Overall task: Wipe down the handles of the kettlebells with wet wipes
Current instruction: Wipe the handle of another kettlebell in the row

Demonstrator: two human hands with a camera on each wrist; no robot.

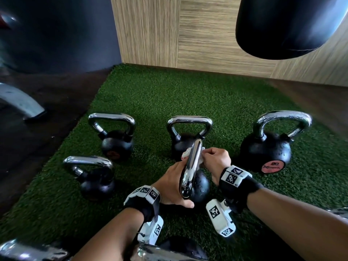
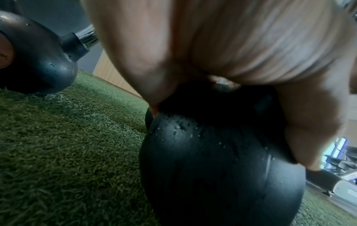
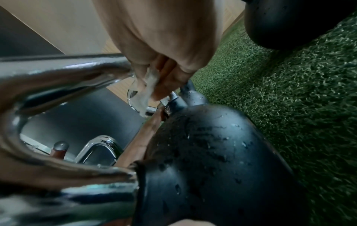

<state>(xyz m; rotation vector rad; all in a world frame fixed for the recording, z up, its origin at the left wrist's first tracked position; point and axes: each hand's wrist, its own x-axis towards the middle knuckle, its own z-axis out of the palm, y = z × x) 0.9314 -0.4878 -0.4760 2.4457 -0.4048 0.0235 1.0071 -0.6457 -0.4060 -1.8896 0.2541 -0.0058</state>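
A black kettlebell [image 1: 200,187] with a chrome handle [image 1: 191,166] stands on the green turf in front of me, its ball speckled with droplets [image 2: 212,168]. My left hand [image 1: 172,187] holds the ball from the left, thumb curled under its near side. My right hand [image 1: 216,157] pinches a crumpled white wet wipe [image 1: 186,154] against the far end of the handle. In the right wrist view the fingers [image 3: 170,79] press the wipe [image 3: 148,90] onto the chrome bend just above the ball [image 3: 212,160].
Several more chrome-handled kettlebells stand on the turf: back left [image 1: 114,138], front left [image 1: 94,178], behind centre [image 1: 186,132], larger at right [image 1: 269,146]. A black punching bag [image 1: 290,25] hangs upper right. Wood-panel wall [image 1: 188,34] behind; grey machine leg [image 1: 20,100] left.
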